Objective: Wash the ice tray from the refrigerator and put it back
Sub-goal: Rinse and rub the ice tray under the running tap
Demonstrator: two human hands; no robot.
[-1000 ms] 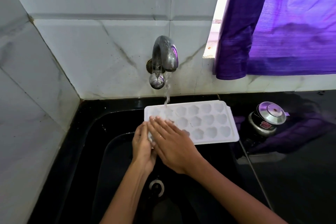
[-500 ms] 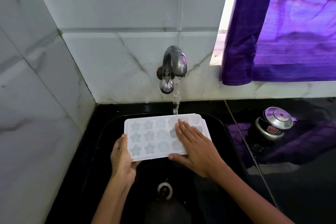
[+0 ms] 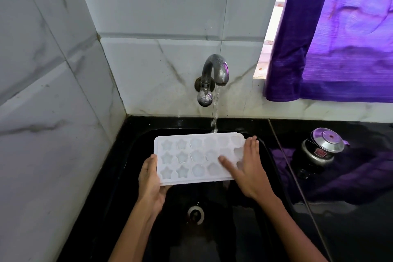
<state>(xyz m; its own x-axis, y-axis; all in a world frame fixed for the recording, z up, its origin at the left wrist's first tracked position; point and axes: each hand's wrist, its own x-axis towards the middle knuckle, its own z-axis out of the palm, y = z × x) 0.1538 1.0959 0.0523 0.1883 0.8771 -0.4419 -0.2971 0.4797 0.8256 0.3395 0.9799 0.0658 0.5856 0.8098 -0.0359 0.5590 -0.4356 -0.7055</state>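
You have the ice tray point(image 3: 191, 157) held level over the black sink point(image 3: 136, 155), cavities up, with its long side running left to right. The stream from the tap point(image 3: 214, 72) lands on the far edge of the tray, toward its right end.

Your left hand point(image 3: 152, 178) grips the near left corner, thumb up along the left edge and fingers curled beneath. Your right hand point(image 3: 246, 168) lies flat on the right end with its fingers straight, the thumb stretched out over the cavities; it presses and rubs rather than clasps.

Expect the tray to feel light and fairly stiff, being thin white moulded plastic, though a tray like this will probably twist a little if you load one corner. Wet, it is likely to be slick, and any water pooling in the star and round cavities adds weight and can slosh toward the low side. The flat rim along the short ends looks like the best place to take hold, since the cavity walls give your fingers nothing to catch. With only one hand truly gripping, a slip would drop it into the basin over the drain point(image 3: 195, 214), so keep the left thumb firm.

To the right, a steel pot point(image 3: 321, 149) stands on the dark counter point(image 3: 361, 229), well apart from the tray, below the purple curtain point(image 3: 340, 38)
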